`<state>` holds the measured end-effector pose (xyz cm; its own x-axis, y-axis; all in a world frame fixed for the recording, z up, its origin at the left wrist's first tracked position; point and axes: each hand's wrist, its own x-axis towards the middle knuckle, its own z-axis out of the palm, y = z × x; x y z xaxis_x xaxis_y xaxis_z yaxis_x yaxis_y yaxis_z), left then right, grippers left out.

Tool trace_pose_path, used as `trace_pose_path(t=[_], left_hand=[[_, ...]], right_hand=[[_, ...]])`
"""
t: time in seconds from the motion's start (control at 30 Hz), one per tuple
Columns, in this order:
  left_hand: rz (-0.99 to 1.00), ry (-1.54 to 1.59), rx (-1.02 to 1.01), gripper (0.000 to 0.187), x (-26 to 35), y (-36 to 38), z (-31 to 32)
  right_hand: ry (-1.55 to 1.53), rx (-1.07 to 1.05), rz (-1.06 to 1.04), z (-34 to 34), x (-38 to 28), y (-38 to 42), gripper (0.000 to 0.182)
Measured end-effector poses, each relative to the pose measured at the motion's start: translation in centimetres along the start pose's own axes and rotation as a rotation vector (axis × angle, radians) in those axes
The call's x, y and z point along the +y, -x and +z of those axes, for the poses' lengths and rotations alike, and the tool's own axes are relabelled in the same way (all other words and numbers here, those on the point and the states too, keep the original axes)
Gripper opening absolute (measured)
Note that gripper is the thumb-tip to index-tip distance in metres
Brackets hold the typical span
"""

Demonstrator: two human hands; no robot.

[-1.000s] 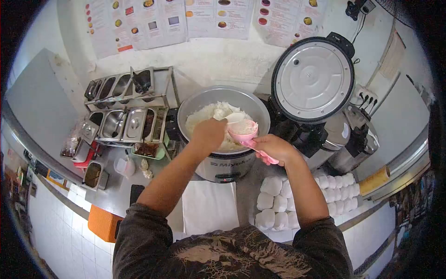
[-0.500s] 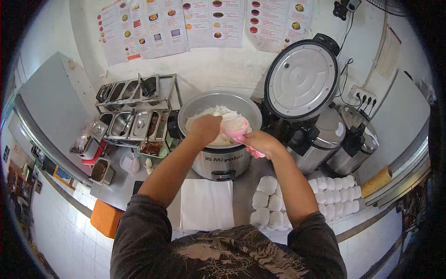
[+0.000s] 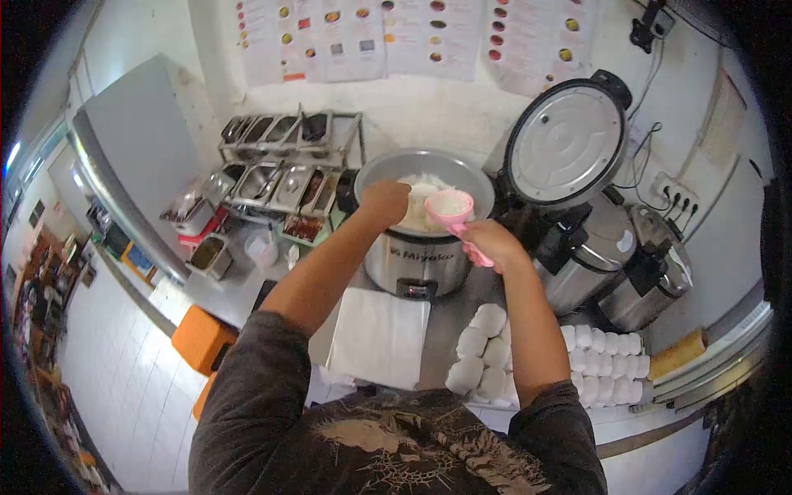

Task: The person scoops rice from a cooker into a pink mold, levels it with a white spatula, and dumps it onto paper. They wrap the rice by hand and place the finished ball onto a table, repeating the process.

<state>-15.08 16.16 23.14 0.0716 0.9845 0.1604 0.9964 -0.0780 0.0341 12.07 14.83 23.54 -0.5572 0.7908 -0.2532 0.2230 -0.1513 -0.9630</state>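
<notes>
In the head view, my right hand (image 3: 497, 244) grips the handle of a pink scoop (image 3: 459, 230) with white rice in its bowl. The scoop is held over the front right rim of a silver rice cooker (image 3: 381, 262). Cooked rice (image 3: 417, 219) lies inside the cooker. My left hand (image 3: 385, 205) is closed above the left part of the cooker's opening. A whitish shape shows just beyond its fingers, perhaps a utensil, but I cannot make it out against the rice. A stack of white paper sheets (image 3: 379, 338) lies in front of the cooker.
White rounded packets (image 3: 483, 355) stand in rows at the right. Behind them are two steel lidded pots (image 3: 596, 239) and a raised cooker lid (image 3: 566, 142). On the left are a rack of metal food pans (image 3: 289, 188) and a lone pan (image 3: 211, 256). Orange stools (image 3: 200, 337) stand below.
The view has shifted, so the scene sits further right. My right hand has drawn the scoop from above the rice toward the cooker's right rim. My left hand stays over the cooker.
</notes>
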Motion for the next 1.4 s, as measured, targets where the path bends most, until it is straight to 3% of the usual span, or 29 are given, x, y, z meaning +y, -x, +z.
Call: trace_pose_path(t=[0.1, 0.2, 0.3, 0.33, 0.37, 0.43, 0.5, 0.53, 0.6, 0.67, 0.77, 0.9, 1.07, 1.17, 1.23, 1.3, 1.33, 1.4], left_hand=[[-0.039, -0.258, 0.215, 0.039, 1.0, 2.8, -0.7], [-0.032, -0.040, 0.384, 0.028, 1.5, 5.9, -3.4], [0.093, 0.365, 0.377, 0.023, -1.3, 12.0, 0.3], [0.040, 0.382, 0.210, 0.021, -2.2, 14.4, 2.3], [-0.010, 0.394, 0.048, 0.021, -3.4, 17.0, 5.3], [0.125, 0.357, -0.278, 0.030, -7.6, 22.0, 13.7], [0.367, 0.365, -0.251, 0.046, -11.1, 27.5, 22.3], [0.372, 0.339, -0.316, 0.052, -11.3, 29.3, 23.1], [0.379, 0.272, -0.423, 0.058, -11.4, 31.7, 24.5], [0.367, 0.307, -0.334, 0.054, -11.3, 32.7, 24.8], [0.355, 0.372, -0.235, 0.042, -11.8, 32.7, 26.4], [0.332, 0.447, -0.180, 0.035, -11.8, 33.3, 26.8], [0.300, 0.480, -0.134, 0.031, -11.7, 32.7, 27.1], [0.323, 0.507, -0.090, 0.029, -11.9, 33.0, 27.6], [0.347, 0.452, -0.092, 0.029, -11.5, 32.6, 27.1], [0.453, 0.654, -0.075, 0.030, -10.7, 31.9, 27.8], [0.501, 0.752, -0.065, 0.030, -10.4, 31.7, 27.8], [0.533, 0.684, -0.003, 0.030, -9.8, 31.7, 27.1]], right_hand=[[0.110, 0.006, -0.015, 1.6, -1.2, 4.4, 0.008], [0.025, -0.107, -0.036, 3.1, 2.5, 5.9, 0.016], [-0.023, -0.042, 0.072, 7.7, 8.7, 7.2, 0.024], [0.028, -0.068, 0.109, 8.9, 12.1, 6.4, 0.043], [0.094, -0.032, 0.067, 10.3, 14.6, 6.1, 0.046], [0.232, 0.044, -0.022, 13.7, 18.5, 6.0, 0.053], [0.411, 0.264, -0.265, 17.2, 21.0, 5.9, 0.055], [0.504, 0.372, -0.379, 18.8, 22.1, 5.8, 0.056], [0.785, 0.340, -0.289, 21.2, 23.7, 5.8, 0.058], [1.078, 0.206, -0.140, 22.9, 27.2, 5.3, 0.062], [1.082, 0.307, -0.167, 24.3, 29.8, 5.7, 0.063], [1.066, 0.388, -0.100, 25.5, 28.3, 5.8, 0.058], [0.781, 0.738, -0.283, 25.4, 29.1, 6.3, 0.073], [0.866, 0.892, -0.121, 22.5, 29.9, 5.8, 0.072], [0.973, 0.901, -0.050, 19.9, 31.9, 4.9, 0.073], [1.202, 0.927, -0.062, 18.0, 35.0, 4.2, 0.068], [1.362, 0.882, -0.071, 18.4, 33.2, 4.5, 0.063], [1.256, 0.721, -0.150, 20.1, 28.2, 5.3, 0.063]])
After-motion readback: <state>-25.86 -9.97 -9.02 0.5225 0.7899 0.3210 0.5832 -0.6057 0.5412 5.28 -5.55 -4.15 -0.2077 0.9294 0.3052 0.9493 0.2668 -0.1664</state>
